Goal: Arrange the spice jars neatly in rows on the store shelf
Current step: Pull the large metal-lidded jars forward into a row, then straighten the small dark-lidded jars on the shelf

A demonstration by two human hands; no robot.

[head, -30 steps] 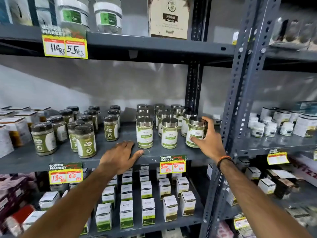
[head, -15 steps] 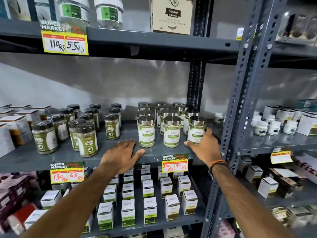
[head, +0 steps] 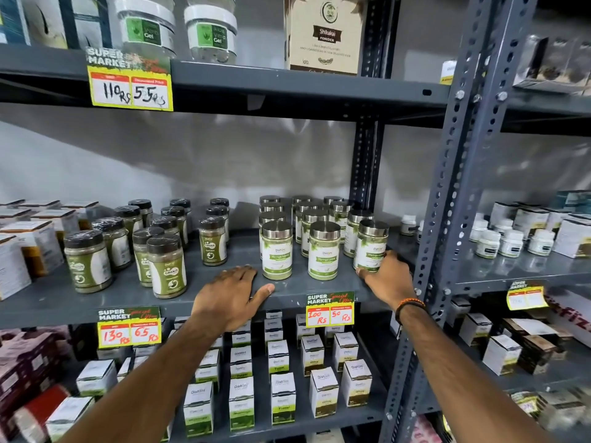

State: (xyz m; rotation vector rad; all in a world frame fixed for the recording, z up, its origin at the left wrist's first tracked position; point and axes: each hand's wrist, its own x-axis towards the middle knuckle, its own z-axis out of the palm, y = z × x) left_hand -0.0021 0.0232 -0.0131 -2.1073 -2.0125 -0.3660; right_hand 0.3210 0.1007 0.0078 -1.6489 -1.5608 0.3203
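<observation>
Silver-lidded spice jars with green labels stand in rows on the grey middle shelf (head: 319, 287). Three form the front row: a left jar (head: 277, 251), a middle jar (head: 323, 253) and a right jar (head: 371, 246). My right hand (head: 388, 278) wraps the base of the right jar, thumb on its left side, fingers behind. My left hand (head: 230, 294) lies flat on the shelf's front edge, fingers spread, just left of the left jar and holding nothing. Dark-lidded jars (head: 167, 266) stand in looser rows further left.
A perforated steel upright (head: 447, 199) stands right beside my right hand. White boxes (head: 25, 241) fill the shelf's left end, small white tubs (head: 511, 243) the neighbouring bay. Price tags (head: 330, 310) hang on the shelf edge. Boxed goods (head: 283, 398) sit on the shelf below.
My right hand has slid from the right jar's lid down to its base, and the jar now stands in line with the front row. My left hand has stayed put.
</observation>
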